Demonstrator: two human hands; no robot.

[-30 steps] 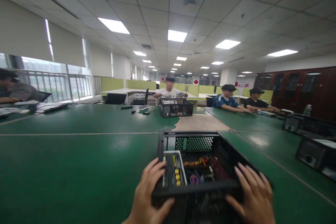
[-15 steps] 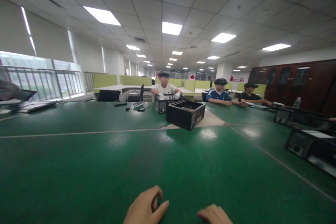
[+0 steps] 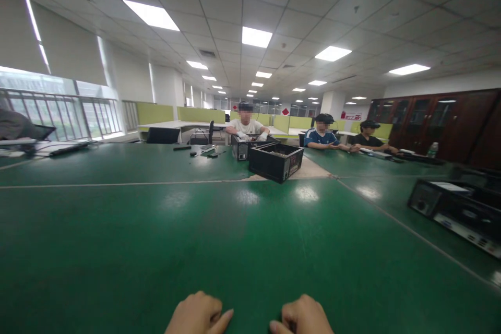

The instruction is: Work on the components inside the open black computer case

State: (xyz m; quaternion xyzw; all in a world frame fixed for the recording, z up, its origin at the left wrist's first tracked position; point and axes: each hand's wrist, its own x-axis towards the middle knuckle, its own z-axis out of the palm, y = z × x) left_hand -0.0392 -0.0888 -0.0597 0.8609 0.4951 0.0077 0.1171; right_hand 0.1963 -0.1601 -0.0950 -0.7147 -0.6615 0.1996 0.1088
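At the near edge of the view, my left hand (image 3: 195, 315) rests low over the green tabletop (image 3: 235, 235). Its fingers are curled into a loose fist, and the thumb points inward. My right hand (image 3: 303, 317) mirrors it a short way to the right, fingers also curled and thumb turned toward the left hand. Neither hand shows anything held, and they are apart. Nothing but the tabletop is close to them. The wrists are cut off by the bottom of the frame.
Across the table stands a black open-topped computer case (image 3: 270, 164), with another case (image 3: 240, 150) behind it, where a person in white gloves (image 3: 246, 126) works. Small tools (image 3: 207, 151) lie nearby. Two people (image 3: 323, 135) sit farther right. More computer hardware (image 3: 457, 209) stands at right.
My left hand has moved slightly left and its fingers have curled closer. My right hand has come further into view, curled. The camera view has tilted down slightly.
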